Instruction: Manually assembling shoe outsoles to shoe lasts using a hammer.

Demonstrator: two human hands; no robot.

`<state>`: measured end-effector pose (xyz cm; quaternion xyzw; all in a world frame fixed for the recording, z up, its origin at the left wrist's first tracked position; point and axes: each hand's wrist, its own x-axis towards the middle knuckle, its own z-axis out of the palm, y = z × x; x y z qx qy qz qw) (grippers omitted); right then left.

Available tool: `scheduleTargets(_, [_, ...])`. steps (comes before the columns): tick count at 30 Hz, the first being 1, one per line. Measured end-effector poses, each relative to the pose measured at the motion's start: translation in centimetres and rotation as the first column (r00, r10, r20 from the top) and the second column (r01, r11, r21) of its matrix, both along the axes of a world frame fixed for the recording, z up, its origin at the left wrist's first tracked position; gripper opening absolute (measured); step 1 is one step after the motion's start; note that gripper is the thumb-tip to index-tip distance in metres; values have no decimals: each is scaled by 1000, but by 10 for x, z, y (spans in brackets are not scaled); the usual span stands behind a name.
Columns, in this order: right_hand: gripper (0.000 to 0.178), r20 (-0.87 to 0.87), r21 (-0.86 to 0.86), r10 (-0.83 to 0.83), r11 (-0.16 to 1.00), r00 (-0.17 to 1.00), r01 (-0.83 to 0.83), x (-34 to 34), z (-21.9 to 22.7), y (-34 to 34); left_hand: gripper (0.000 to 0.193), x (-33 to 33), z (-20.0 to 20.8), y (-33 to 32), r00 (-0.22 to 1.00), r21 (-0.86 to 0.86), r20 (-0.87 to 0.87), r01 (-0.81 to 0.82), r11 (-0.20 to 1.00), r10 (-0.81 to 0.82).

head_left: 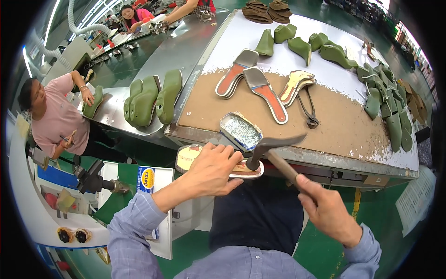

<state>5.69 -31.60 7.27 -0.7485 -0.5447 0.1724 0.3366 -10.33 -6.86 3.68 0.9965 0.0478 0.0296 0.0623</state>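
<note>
Below the worktable's front edge, an insole (186, 158) with a pale yellow end and a reddish middle lies face up. My left hand (209, 169) is closed over its middle, fingers curled and thumb along the near side; whatever supports it underneath is hidden. My right hand (320, 200) grips the wooden handle of a hammer (282, 166). The hammer's dark face is at the insole's right end, touching or just above it, and its long curved peen points right. Just beyond my left hand sits a small open box (225, 125) of thin metal nails (245, 132).
On the worktable (204, 114) lie several insoles (267, 95), pincers (310, 111) and many green shoe lasts (334, 55). More lasts (145, 100) stand on the metal table to the left. A co-worker (60, 116) stands there holding a last. A white machine (35, 204) is at lower left.
</note>
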Motion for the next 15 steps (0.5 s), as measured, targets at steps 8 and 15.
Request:
scheduleTargets(8, [60,-322,771,67,597,944,221,7,33,-23,47,1,-2,-1,1000,-20,-2,-7,1000,7])
scheduleTargets(15, [40,53,94,-67,994,996,62,-2,-2,1,48,0,-1,2,1000,-39,0,0,999,0])
